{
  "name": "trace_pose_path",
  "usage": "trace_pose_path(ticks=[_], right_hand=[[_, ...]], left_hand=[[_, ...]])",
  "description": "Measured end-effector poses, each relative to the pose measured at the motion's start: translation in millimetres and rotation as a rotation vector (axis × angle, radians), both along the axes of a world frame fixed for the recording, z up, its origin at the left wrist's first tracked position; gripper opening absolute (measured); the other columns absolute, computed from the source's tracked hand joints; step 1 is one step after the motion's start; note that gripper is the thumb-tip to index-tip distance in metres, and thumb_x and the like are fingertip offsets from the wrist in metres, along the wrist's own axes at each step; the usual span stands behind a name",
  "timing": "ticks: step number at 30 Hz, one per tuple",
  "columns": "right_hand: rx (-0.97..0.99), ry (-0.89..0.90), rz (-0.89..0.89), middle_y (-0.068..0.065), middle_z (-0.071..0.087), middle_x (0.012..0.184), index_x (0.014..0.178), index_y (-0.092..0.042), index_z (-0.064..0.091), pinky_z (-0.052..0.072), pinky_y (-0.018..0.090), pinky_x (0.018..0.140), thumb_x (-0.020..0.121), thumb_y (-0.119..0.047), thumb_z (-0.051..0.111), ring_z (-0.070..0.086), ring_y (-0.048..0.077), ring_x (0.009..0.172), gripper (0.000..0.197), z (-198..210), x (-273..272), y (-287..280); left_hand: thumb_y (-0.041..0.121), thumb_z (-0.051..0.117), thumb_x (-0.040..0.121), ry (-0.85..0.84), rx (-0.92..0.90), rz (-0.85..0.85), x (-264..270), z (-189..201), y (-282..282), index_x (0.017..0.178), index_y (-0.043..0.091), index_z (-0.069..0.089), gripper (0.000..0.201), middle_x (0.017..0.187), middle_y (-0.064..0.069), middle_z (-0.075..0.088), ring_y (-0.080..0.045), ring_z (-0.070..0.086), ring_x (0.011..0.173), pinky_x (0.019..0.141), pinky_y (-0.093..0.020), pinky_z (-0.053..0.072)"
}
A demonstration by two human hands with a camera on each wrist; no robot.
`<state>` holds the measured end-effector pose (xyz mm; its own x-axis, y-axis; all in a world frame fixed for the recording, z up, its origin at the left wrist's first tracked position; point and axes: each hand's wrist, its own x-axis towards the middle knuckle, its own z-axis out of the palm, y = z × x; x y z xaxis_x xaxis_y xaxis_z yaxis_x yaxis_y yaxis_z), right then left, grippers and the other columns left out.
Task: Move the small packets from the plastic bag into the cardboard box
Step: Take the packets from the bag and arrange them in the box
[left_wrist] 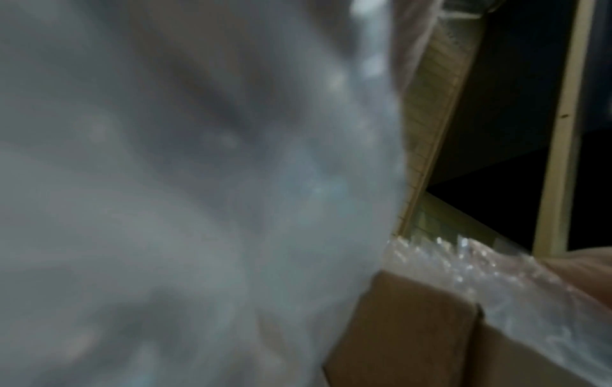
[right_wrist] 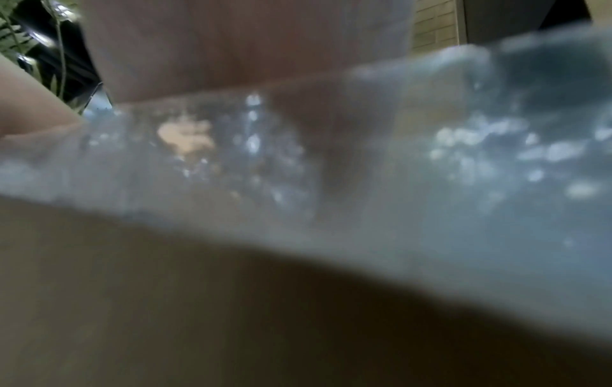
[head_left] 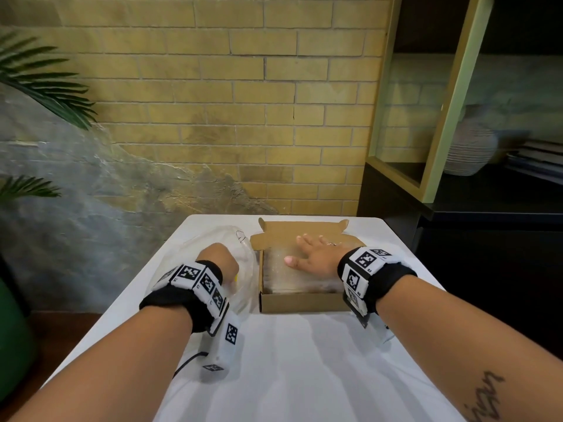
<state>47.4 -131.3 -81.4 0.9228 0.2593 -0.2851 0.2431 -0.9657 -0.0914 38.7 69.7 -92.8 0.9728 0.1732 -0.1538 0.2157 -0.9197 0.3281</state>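
An open cardboard box (head_left: 304, 303) stands mid-table, filled with clear bubbly packets (head_left: 292, 281). My right hand (head_left: 310, 254) lies flat on those packets with its fingers spread. In the right wrist view the palm (right_wrist: 248, 39) presses on the packets (right_wrist: 397, 170) above the box wall (right_wrist: 165, 288). Left of the box lies the clear plastic bag (head_left: 189, 254). My left hand (head_left: 217, 260) is curled in a fist at the bag, fingers hidden. The left wrist view is filled with blurred bag plastic (left_wrist: 165, 183), beside the box corner (left_wrist: 414, 327) and packets (left_wrist: 496, 282).
The white table (head_left: 304, 376) stands against a brick wall. A dark shelf unit (head_left: 457, 117) with a ribbed vase (head_left: 469, 147) rises at the right. Palm leaves (head_left: 45, 80) hang at the left, with a green object (head_left: 12, 330) below them.
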Motion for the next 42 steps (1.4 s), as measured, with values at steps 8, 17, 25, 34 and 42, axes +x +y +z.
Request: trace_pose_path(ticks=[8,17,25,34,42], right_hand=[[0.01,0.02,0.035,-0.002,-0.004,0.159,0.151,-0.021,-0.003,0.004,0.052,0.117,0.09,-0.066,0.018,-0.004,0.025,0.147,0.079,4.7,-20.7,-7.6],[0.004,0.037,0.185,0.0,-0.004,0.159,0.15,-0.019,-0.003,0.008,0.046,0.118,0.091,-0.06,0.038,0.0,0.022,0.147,0.083,10.9,-74.5,-25.2],[0.029,0.053,0.22,-0.006,0.012,0.158,0.149,-0.019,0.018,0.017,0.029,0.115,0.095,-0.044,0.043,0.018,0.017,0.143,0.064,32.7,-96.6,-56.0],[-0.069,-0.004,0.108,-0.009,-0.009,0.158,0.151,-0.024,-0.003,0.009,0.046,0.116,0.091,-0.045,0.05,-0.005,0.025,0.147,0.082,8.8,-74.5,-56.8],[0.034,-0.046,-0.029,0.0,-0.005,0.159,0.149,-0.027,0.003,0.004,0.053,0.115,0.096,-0.047,0.036,-0.009,0.029,0.146,0.065,0.3,-59.4,-59.8]], left_hand=[[0.007,0.054,0.088,-0.395,-0.374,0.184,-13.9,43.8,-1.6,0.138,0.009,0.035,0.054,0.126,-0.017,0.054,-0.033,0.053,0.112,0.081,-0.034,0.043],[0.019,0.074,0.077,-0.582,-0.581,-0.047,-25.0,66.3,-17.1,0.061,0.016,0.054,0.026,0.061,0.002,0.052,-0.015,0.046,0.058,0.056,-0.025,0.037],[0.013,0.062,0.087,-0.501,-0.531,-0.253,-32.6,68.9,-52.9,0.069,0.022,0.059,0.02,0.07,0.006,0.055,-0.016,0.05,0.074,0.068,-0.025,0.038],[0.007,0.053,0.09,-0.424,-0.397,-0.361,-39.9,62.6,-89.7,0.089,0.018,0.065,0.016,0.087,0.0,0.059,-0.016,0.052,0.083,0.067,-0.022,0.038],[0.006,0.053,0.089,-0.428,-0.405,-0.408,-45.0,62.4,-91.1,0.09,0.017,0.068,0.019,0.08,0.005,0.06,-0.008,0.052,0.073,0.056,-0.015,0.037]])
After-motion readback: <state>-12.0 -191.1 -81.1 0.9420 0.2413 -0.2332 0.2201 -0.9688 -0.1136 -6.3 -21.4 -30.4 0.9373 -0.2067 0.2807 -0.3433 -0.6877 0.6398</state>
